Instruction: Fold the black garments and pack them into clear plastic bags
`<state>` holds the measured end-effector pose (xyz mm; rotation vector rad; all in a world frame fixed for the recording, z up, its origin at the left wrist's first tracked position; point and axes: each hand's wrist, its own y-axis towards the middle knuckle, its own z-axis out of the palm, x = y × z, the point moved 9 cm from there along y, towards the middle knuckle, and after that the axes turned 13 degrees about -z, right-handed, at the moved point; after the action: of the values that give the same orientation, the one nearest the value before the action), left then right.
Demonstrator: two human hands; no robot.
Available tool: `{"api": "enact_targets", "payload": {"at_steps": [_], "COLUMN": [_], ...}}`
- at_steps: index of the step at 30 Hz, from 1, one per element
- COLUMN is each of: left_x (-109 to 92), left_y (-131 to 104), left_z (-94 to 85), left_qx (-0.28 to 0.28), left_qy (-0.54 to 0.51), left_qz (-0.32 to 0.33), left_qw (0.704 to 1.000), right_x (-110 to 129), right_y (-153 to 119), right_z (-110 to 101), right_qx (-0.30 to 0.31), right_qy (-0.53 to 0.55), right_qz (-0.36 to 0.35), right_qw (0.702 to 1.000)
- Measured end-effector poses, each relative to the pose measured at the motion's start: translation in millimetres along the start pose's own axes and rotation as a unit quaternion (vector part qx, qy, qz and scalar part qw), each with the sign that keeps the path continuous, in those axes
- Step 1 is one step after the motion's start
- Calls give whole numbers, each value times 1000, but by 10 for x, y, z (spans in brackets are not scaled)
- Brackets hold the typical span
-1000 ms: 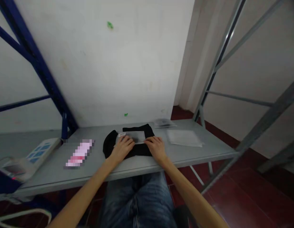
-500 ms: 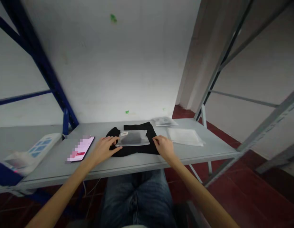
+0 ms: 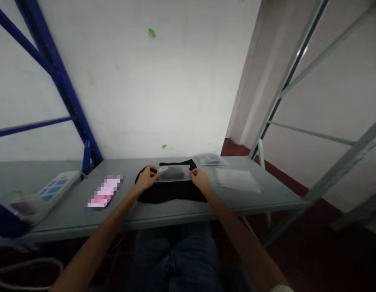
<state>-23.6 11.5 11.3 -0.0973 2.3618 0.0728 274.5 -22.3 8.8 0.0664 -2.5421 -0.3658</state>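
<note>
A clear plastic bag point(image 3: 175, 173) with a small white label at its upper left lies over a black garment point(image 3: 172, 192). Something dark shows through the plastic; whether it is inside the bag or the cloth beneath, I cannot tell. My left hand point(image 3: 147, 177) pinches the bag's left end, fingers curled. At the opposite end, my right hand point(image 3: 199, 177) has its thumb and fingers closed on the right edge. The garment is spread flat on the grey table, partly covered by the bag and my hands.
Right of the garment lies a stack of translucent bags point(image 3: 237, 179), and behind it a packed clear bag point(image 3: 211, 159). A phone point(image 3: 105, 192) rests at left, near a white power strip point(image 3: 58, 184). Blue posts point(image 3: 69, 97) and a white wall border the grey table point(image 3: 176, 217).
My right hand has moved from the cloth to the bag's right end. My left fingers have curled in around its left end. The bag now sits slightly farther back on the garment.
</note>
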Motion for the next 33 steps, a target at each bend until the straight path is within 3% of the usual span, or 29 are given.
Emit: {"api": "enact_targets", "payload": {"at_steps": [5,8,11,14,16,18,22,26,33], "left_x": [-149,-152,-185,-349,-387,-331,-115,-63,-202], "left_y": [220,202,-62,-582,-913,-1113,-1132,-1099,-1256], "left_z": [93,85,-30,-77,39,199,437,452,382], "left_qx": [-38,-53,-109,-193,-191,-167,-112,-108,-121], "left_qy": [16,30,64,140,155,169,185,190,213], "left_qz": [-30,-48,-22,106,187,227,227,229,250], "left_qw": [999,997,992,965,951,944,949,949,937], "right_x": [-43,-22,135,311,407,465,460,493,596], "right_y": [199,195,-18,-433,-717,-927,-1027,-985,-912], "right_z": [24,-51,-163,-102,40,185,306,257,212], "right_qx": [-18,-47,-110,-124,-84,-35,35,50,37], "right_qy": [-23,-47,-90,-85,-78,-89,-122,-137,-131], "right_qz": [26,5,-88,-195,-257,-299,-313,-319,-332], "right_qw": [999,998,986,969,959,949,941,937,934]}}
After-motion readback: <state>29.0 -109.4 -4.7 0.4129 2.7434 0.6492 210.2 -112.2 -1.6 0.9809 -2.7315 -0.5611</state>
